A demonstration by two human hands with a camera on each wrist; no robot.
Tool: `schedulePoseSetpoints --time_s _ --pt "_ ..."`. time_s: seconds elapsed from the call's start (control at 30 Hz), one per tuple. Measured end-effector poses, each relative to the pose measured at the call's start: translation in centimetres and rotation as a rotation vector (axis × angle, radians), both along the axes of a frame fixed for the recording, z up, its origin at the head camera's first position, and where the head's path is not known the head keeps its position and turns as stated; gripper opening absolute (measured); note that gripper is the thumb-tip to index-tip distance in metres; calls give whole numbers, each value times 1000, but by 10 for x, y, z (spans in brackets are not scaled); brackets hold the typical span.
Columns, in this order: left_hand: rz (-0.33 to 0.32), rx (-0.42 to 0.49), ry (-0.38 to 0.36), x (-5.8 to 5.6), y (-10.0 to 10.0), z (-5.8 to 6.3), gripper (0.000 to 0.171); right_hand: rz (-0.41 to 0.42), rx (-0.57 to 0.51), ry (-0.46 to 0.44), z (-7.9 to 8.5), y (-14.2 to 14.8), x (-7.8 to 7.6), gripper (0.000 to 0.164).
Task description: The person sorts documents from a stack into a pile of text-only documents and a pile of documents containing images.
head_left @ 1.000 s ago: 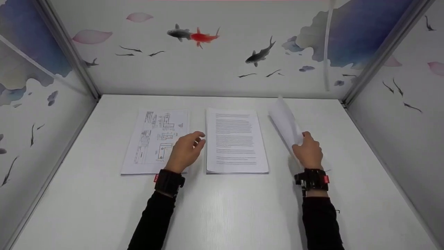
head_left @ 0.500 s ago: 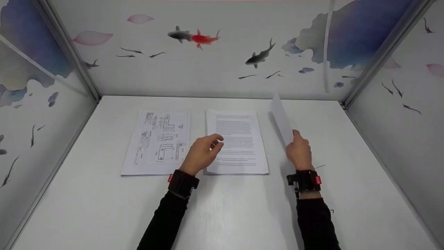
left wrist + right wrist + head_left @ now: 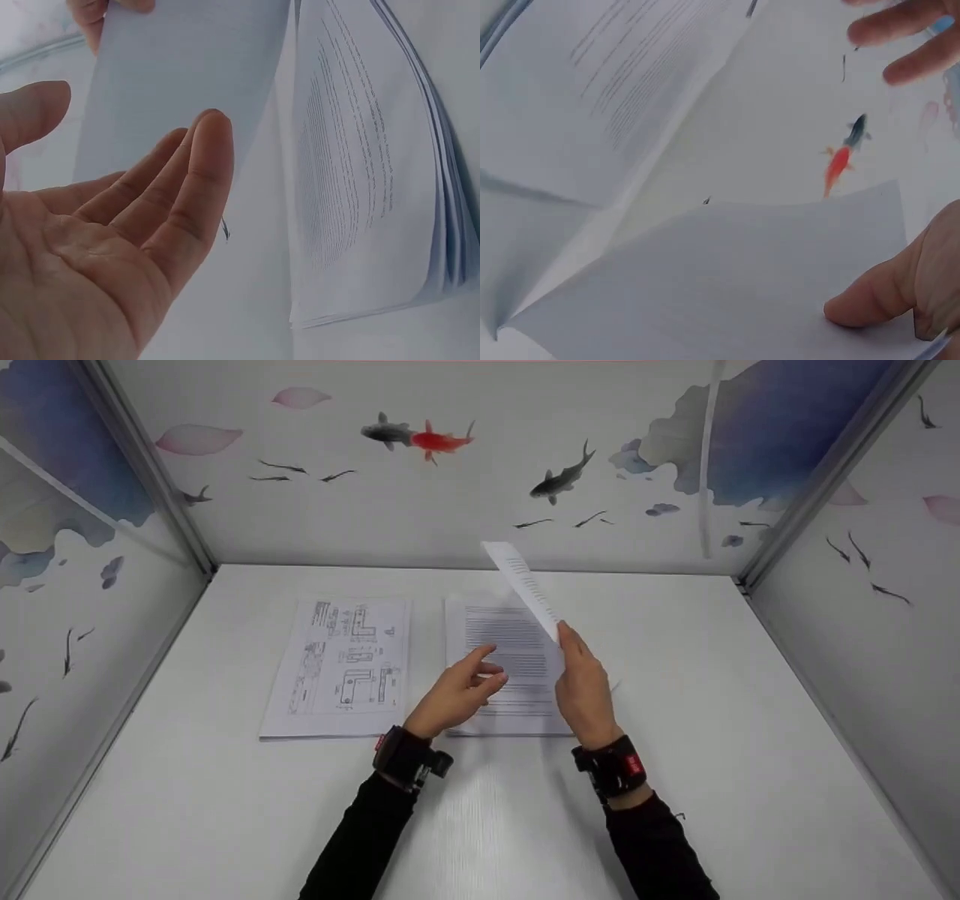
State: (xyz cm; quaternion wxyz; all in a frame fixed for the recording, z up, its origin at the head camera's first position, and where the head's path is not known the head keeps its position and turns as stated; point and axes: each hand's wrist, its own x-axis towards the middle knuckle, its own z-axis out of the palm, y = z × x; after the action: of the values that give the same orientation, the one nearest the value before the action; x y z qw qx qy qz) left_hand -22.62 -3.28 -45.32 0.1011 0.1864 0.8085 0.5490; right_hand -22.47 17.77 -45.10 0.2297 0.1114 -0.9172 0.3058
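My right hand (image 3: 587,694) pinches a printed sheet of paper (image 3: 523,583) by its near edge, thumb on one face as the right wrist view shows. The sheet is tilted up on edge above the middle stack of text pages (image 3: 510,675). Over that same stack hovers my left hand (image 3: 459,688), fingers loosely extended with nothing held. In the left wrist view its palm and fingers (image 3: 210,172) overlap the raised sheet (image 3: 187,67), and the text stack (image 3: 352,165) lies beyond.
A stack of technical drawings (image 3: 337,667) lies left of the text pages on the white table (image 3: 480,817). Walls printed with fish and petals enclose the table at the back (image 3: 480,510) and both sides.
The right hand has carried the sheet leftward, from the table's right side to over the middle stack. My left hand has moved right, from beside the drawings to over the text pages.
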Motion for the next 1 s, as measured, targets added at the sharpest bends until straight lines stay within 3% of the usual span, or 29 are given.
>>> schedulePoseSetpoints --time_s 0.2,0.33,0.47,0.63,0.73,0.87,1.0 --pt "-4 225 -99 -4 4 -1 81 57 111 115 0 -38 21 67" --pt "-31 435 -161 -4 5 -2 66 95 216 199 -6 -59 32 62" --pt "57 551 -215 -3 3 -1 50 165 243 203 -15 -71 36 54" --pt "188 598 -242 -7 -4 -1 47 265 109 5 -15 -69 29 48" --pt "203 641 -275 -10 -14 1 49 261 -51 -158 -11 -53 16 51" --pt "206 764 -314 -13 -26 3 51 192 -226 -379 -8 -22 -4 54" --pt "207 857 -300 -14 -34 2 54 189 -354 -626 -9 0 -16 61"
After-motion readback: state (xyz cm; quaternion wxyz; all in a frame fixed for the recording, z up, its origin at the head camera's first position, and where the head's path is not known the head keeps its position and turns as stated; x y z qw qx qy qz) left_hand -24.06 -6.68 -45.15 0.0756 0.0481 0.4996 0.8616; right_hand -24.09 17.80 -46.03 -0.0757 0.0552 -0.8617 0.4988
